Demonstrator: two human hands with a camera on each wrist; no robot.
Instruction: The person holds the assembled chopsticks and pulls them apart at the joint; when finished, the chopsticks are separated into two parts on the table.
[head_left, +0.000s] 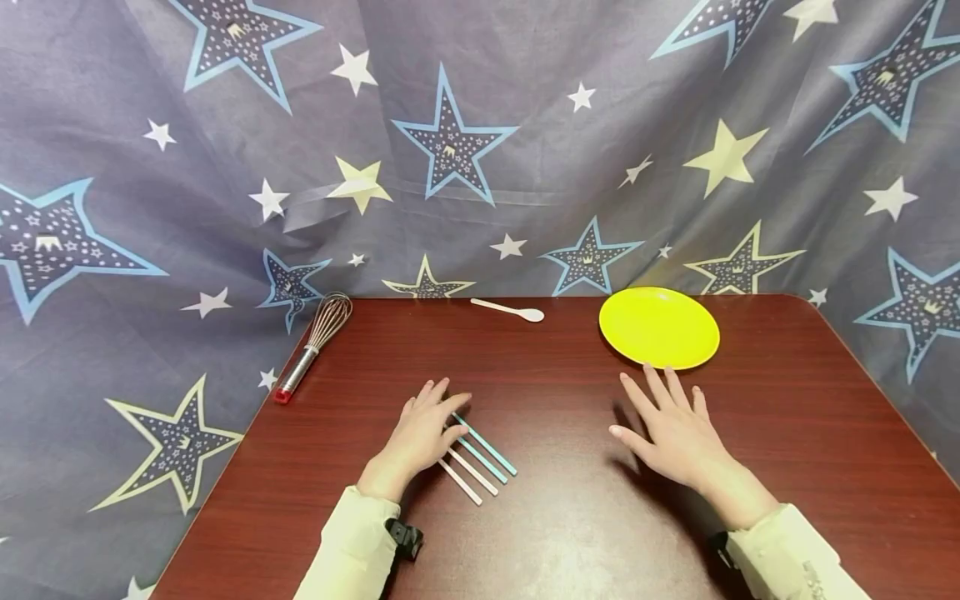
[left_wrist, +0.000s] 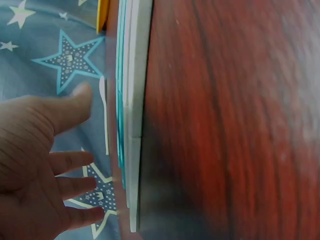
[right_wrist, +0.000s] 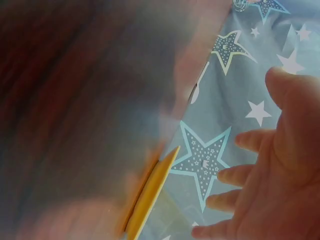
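My left hand hovers over two turquoise chopsticks and two white chopsticks, its fingers spread and loosely bent. Side by side on the table, the chopsticks are partly hidden under that hand in the head view. In the left wrist view, the left hand's thumb and fingers stand apart with nothing between them. Fingers extended, my right hand is held over the table just in front of the yellow plate. The right wrist view shows the right hand holding nothing.
A whisk with a red-tipped handle lies along the left edge of the brown table. Near the back edge is a white spoon. Behind the table hangs a grey star-patterned cloth.
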